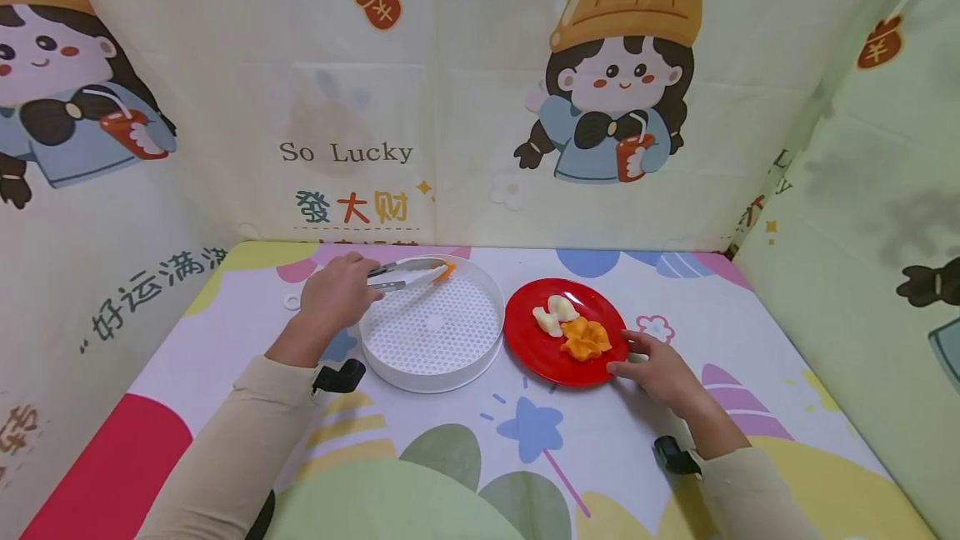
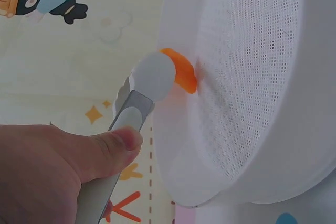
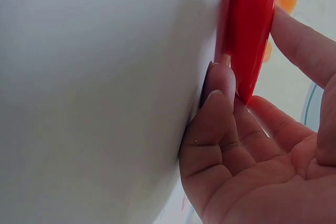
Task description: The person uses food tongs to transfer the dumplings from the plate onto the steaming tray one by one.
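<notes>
My left hand (image 1: pixel 339 292) grips a pair of tongs (image 2: pixel 134 106) with grey handles and white tips. Between the tips is a small orange dumpling-like piece (image 2: pixel 185 72), held at the far side of a round white steamer basket (image 1: pixel 420 380) with a perforated base. To the right of the basket sits a red plate (image 1: pixel 528 350). White dumpling-like pieces (image 1: pixel 553 315) and orange ones (image 1: pixel 585 338) are grouped on it. My right hand (image 1: pixel 663 373) pinches the plate's right rim, thumb over the edge and fingers beneath it in the right wrist view.
A patterned cloth (image 1: pixel 532 427) covers the table. Behind it stands a printed cloth wall (image 1: pixel 472 123), with another along the right side (image 1: pixel 847 182). The basket and plate stand side by side, their rims close together. A small white ring (image 1: pixel 292 302) shows left of the left hand.
</notes>
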`<state>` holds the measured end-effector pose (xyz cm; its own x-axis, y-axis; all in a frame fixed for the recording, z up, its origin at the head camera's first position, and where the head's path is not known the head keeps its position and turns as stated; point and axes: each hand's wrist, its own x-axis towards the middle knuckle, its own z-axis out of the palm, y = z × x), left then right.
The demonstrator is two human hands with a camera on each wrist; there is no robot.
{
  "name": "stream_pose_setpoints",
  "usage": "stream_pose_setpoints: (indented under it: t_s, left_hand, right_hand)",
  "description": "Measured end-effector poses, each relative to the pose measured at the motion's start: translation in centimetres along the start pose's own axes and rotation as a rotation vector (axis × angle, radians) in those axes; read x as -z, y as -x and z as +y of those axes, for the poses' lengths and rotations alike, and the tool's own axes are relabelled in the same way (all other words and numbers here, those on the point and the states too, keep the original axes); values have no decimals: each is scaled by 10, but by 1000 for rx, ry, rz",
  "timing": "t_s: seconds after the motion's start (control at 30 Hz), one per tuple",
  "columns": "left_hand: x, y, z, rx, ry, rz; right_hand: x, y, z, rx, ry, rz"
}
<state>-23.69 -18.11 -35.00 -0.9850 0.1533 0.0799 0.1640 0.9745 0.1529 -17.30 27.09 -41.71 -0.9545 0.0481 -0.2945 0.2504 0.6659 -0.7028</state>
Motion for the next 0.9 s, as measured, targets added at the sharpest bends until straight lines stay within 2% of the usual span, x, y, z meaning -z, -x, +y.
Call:
stream_pose_setpoints:
  t_s: [0.3,0.63,0.9]
  left_hand:
    - [0,0,-3,21,17,-31]
    - [3,3,-1,37,75,-4]
    - [8,7,9,15,118,17]
  right_hand:
    - [-1,0,0,-7,-9,-1]
    - [0,-1,0,-11,-5,-4]
    - [1,-1,0,-10,-7,-9]
